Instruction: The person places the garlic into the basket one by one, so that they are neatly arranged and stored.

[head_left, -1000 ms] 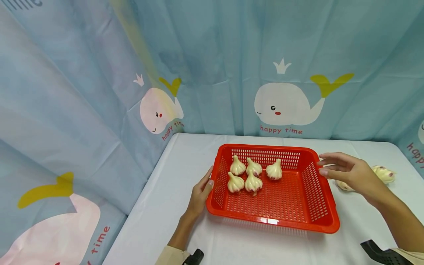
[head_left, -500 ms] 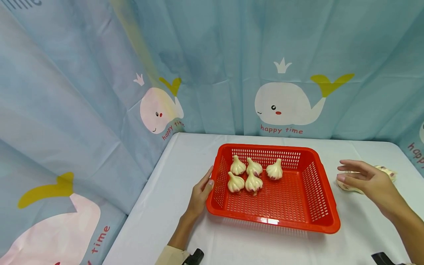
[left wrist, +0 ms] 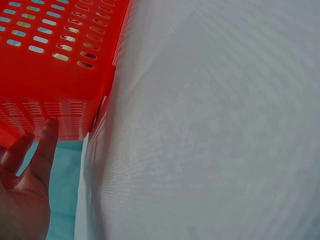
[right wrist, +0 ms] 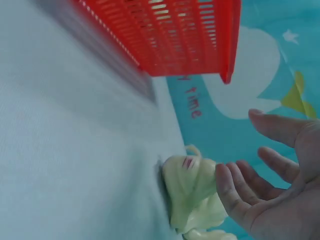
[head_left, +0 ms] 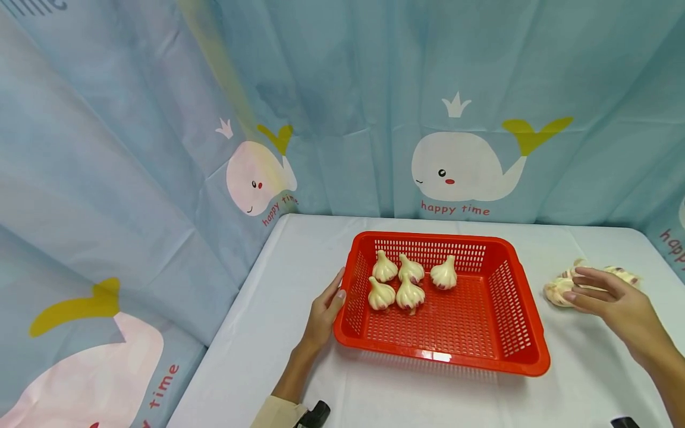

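Observation:
A red plastic basket (head_left: 465, 321) stands on the white table, with several garlic bulbs (head_left: 380, 295) in its left part. My left hand (head_left: 319, 318) holds the basket's left side, thumb at the rim. In the left wrist view, fingers of the left hand (left wrist: 30, 175) touch its slotted outer wall. To the basket's right, more garlic bulbs (head_left: 556, 290) lie on the table, partly hidden by my right hand (head_left: 621, 303). That hand is empty, its fingers spread and slightly bent. In the right wrist view its fingertips are close to pale garlic (right wrist: 192, 190); contact cannot be told.
A white cloth covers the table (head_left: 267, 333). Behind it and at the left hangs a light blue curtain (head_left: 348, 119) printed with whales. A black wrist device (head_left: 313, 415) shows at the left sleeve, and part of another at the lower right.
My right hand has left the basket's right side and moved right to the loose garlic. The left hand, the basket and the garlic inside it stay in place.

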Action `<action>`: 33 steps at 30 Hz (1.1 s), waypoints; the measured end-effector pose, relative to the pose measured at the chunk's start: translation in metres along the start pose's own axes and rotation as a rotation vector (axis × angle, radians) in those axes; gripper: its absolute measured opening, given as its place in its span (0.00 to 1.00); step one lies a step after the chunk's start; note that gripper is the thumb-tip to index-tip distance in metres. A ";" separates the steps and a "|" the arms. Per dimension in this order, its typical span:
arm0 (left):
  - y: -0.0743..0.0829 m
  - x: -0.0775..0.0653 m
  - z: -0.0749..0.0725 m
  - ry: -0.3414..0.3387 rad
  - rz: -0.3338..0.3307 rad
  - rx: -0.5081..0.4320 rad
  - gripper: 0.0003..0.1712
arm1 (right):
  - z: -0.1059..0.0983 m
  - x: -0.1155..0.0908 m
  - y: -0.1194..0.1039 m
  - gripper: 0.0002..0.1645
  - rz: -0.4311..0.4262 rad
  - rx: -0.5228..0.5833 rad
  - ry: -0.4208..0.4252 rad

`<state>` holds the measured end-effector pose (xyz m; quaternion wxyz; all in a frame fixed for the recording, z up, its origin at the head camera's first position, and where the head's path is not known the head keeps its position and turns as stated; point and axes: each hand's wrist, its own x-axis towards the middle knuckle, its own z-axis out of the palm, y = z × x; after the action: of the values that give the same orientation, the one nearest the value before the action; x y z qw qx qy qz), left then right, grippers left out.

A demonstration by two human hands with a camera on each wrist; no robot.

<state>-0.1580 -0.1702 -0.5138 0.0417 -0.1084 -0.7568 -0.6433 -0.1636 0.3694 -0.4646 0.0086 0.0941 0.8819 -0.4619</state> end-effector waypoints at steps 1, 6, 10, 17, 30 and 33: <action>0.000 0.000 0.000 0.001 -0.002 -0.002 0.31 | 0.000 0.000 0.002 0.53 0.010 -0.006 0.007; 0.001 0.000 0.000 -0.004 -0.002 -0.004 0.31 | -0.001 0.002 0.012 0.52 0.021 -0.023 0.039; 0.001 0.001 0.000 -0.005 0.009 -0.005 0.31 | -0.001 0.005 0.019 0.52 0.011 -0.046 0.057; 0.000 0.002 0.000 -0.013 0.011 -0.012 0.31 | -0.001 0.011 0.025 0.51 0.013 -0.052 0.058; 0.001 0.000 -0.001 -0.008 0.006 -0.013 0.31 | 0.000 0.020 0.039 0.50 -0.073 -0.088 0.033; 0.001 0.000 -0.001 -0.007 0.008 -0.011 0.31 | 0.000 0.023 0.041 0.50 -0.098 -0.061 0.019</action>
<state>-0.1580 -0.1707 -0.5125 0.0410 -0.1142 -0.7529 -0.6469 -0.1789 0.3954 -0.5003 -0.0198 0.0547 0.8992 -0.4336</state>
